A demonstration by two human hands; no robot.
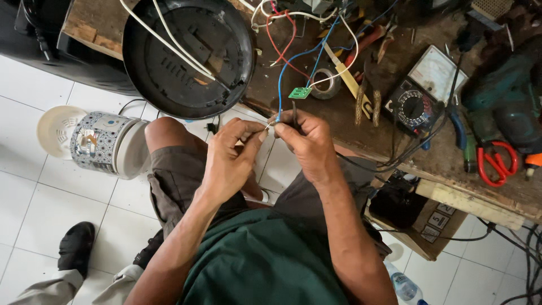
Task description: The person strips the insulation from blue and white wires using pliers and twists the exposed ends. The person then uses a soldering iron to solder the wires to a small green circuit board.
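- At the far left, on the white tiled floor, a patterned appliance body lies on its side with a pale perforated lid just beside it; lower down, another person's black shoe and pale trouser leg show.
- Above it, a round black appliance base rests on the edge of the wooden workbench, with white cords running across it.
- The left hand is curled, thumb and forefinger pressed together on the bare end of the blue wire just in front of the knees.
- The blue wire rises from the fingers to a small green circuit board that hangs just above both hands, with red and white leads going up from it.
- The right hand is closed, pinching a thin dark tool whose tip meets the same wire end; the two hands nearly touch.
- Further right on the bench lie a roll of tape, an analogue multimeter, blue-handled pliers and red-handled scissors.
- At the far right a green power drill lies on the bench.
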